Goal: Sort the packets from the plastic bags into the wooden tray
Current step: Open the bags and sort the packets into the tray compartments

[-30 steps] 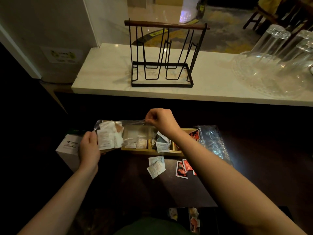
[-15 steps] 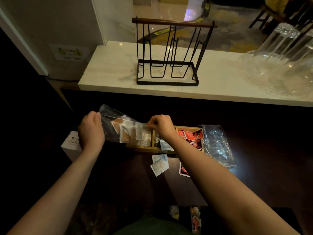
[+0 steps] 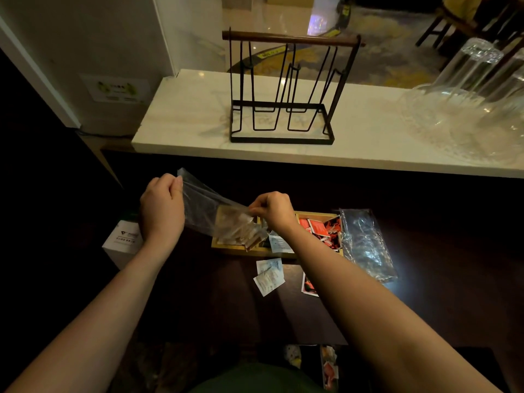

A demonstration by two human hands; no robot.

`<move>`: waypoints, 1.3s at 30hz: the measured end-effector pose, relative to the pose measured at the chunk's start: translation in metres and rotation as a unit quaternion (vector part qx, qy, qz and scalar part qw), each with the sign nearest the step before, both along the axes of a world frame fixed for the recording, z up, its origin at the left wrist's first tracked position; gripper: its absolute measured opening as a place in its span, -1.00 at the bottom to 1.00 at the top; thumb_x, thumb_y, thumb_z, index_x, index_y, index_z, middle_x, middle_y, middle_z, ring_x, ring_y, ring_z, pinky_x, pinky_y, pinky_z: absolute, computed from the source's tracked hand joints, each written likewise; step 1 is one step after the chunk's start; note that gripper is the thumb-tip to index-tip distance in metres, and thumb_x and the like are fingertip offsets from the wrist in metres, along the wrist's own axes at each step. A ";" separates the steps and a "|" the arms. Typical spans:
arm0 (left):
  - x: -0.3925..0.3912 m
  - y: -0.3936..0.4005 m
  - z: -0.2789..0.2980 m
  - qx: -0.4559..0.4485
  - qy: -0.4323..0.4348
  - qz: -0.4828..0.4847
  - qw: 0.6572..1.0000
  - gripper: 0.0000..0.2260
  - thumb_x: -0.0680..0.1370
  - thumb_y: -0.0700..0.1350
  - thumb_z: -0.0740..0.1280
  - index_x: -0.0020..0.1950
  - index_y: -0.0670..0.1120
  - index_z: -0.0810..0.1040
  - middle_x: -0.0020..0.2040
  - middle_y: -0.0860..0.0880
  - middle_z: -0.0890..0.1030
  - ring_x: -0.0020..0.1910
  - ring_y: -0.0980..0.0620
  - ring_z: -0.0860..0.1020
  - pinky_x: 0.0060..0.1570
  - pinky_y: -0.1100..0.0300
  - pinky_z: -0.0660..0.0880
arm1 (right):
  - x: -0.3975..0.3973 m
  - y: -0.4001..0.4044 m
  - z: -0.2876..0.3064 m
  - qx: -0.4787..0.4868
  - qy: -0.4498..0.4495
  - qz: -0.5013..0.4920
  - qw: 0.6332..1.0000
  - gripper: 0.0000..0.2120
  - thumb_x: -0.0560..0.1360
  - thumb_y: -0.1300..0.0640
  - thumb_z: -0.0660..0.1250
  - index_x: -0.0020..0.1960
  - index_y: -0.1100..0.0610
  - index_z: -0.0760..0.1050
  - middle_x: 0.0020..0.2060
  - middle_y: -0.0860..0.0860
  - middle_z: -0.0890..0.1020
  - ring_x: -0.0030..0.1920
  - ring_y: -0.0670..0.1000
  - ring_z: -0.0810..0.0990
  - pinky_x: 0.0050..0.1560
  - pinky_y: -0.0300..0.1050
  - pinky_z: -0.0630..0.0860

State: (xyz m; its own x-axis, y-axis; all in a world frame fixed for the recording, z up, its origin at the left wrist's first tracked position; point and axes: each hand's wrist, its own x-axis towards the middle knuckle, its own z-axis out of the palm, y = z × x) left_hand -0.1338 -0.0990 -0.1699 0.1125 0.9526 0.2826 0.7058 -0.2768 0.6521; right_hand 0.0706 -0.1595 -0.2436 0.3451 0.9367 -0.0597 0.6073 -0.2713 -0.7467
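Packets (image 3: 236, 228) slide from a clear bag (image 3: 204, 207) tilted over the wooden tray's (image 3: 226, 246) left compartment. Left hand (image 3: 161, 208) pinches the raised closed end; right hand (image 3: 272, 209) pinches the mouth. Better to keep the mouth low inside that compartment, shaking gently so nothing spills. Printing on the white box (image 3: 123, 242) is too small to read.

We find no legible text: print on the white box (image 3: 122, 241), the wall sticker (image 3: 116, 89) and the white packets (image 3: 268, 276) is too blurred to read.
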 end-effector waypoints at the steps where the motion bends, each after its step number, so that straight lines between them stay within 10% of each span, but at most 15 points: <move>1: 0.000 0.000 0.002 0.006 0.003 -0.006 1.000 -0.71 0.63 -0.08 0.12 -0.29 -0.11 0.33 -0.24 -0.12 0.42 -0.26 -0.10 0.42 -0.30 0.08 0.23 | 0.000 0.000 0.001 0.003 0.005 -0.003 1.000 -0.92 0.44 0.19 0.42 -0.09 0.16 0.66 -0.15 0.05 0.70 -0.16 -0.09 0.64 -0.08 -0.23 0.60; 9: 0.003 0.001 0.018 0.009 -0.073 -0.071 0.995 -0.71 0.63 -0.08 0.13 -0.23 -0.16 0.45 -0.25 -0.11 0.53 -0.28 -0.07 0.52 -0.33 0.12 0.40 | 0.008 -0.008 0.010 0.023 0.087 -0.020 0.996 -0.89 0.47 0.17 0.39 -0.03 0.15 0.63 -0.15 0.00 0.67 -0.22 -0.21 0.57 -0.15 -0.37 0.52; 12: 0.005 -0.002 0.019 -0.055 -0.158 -0.079 0.983 -0.76 0.64 -0.09 0.11 -0.13 -0.12 0.49 -0.26 -0.02 0.57 -0.28 0.05 0.57 -0.35 0.32 0.47 | 0.014 -0.015 0.016 0.027 0.261 -0.039 0.964 -0.86 0.53 0.11 0.30 0.01 0.12 0.59 -0.17 -0.02 0.66 -0.18 -0.11 0.61 -0.12 -0.23 0.54; 17: 0.011 0.000 0.009 -0.123 -0.239 -0.098 0.958 -0.79 0.62 -0.12 0.15 -0.20 0.04 0.41 -0.04 -0.14 0.61 -0.20 -0.07 0.63 -0.27 0.10 0.56 | 0.025 -0.027 0.031 0.051 0.432 -0.085 0.896 -0.78 0.54 0.18 0.28 0.07 0.33 0.52 -0.20 0.06 0.63 -0.29 -0.11 0.57 -0.24 -0.27 0.51; 29: 0.050 -0.017 -0.027 -0.131 -0.148 -0.174 0.965 -0.88 0.58 -0.15 0.23 -0.15 -0.08 0.49 -0.25 -0.06 0.60 -0.34 0.02 0.59 -0.30 0.00 0.57 | 0.070 -0.089 0.018 0.059 0.292 -0.144 0.944 -0.80 0.47 0.34 0.35 -0.09 0.06 0.64 -0.13 0.12 0.64 -0.23 -0.01 0.55 -0.21 -0.13 0.49; 39: 0.091 -0.064 -0.053 -0.177 0.018 -0.289 0.941 -0.94 0.55 -0.07 0.28 -0.12 0.03 0.48 -0.24 0.06 0.58 -0.29 0.05 0.60 -0.31 0.12 0.57 | 0.129 -0.173 -0.010 0.143 0.337 -0.408 0.836 -0.79 0.49 0.36 0.30 0.06 0.19 0.59 -0.22 0.05 0.63 -0.43 -0.13 0.50 -0.35 -0.33 0.50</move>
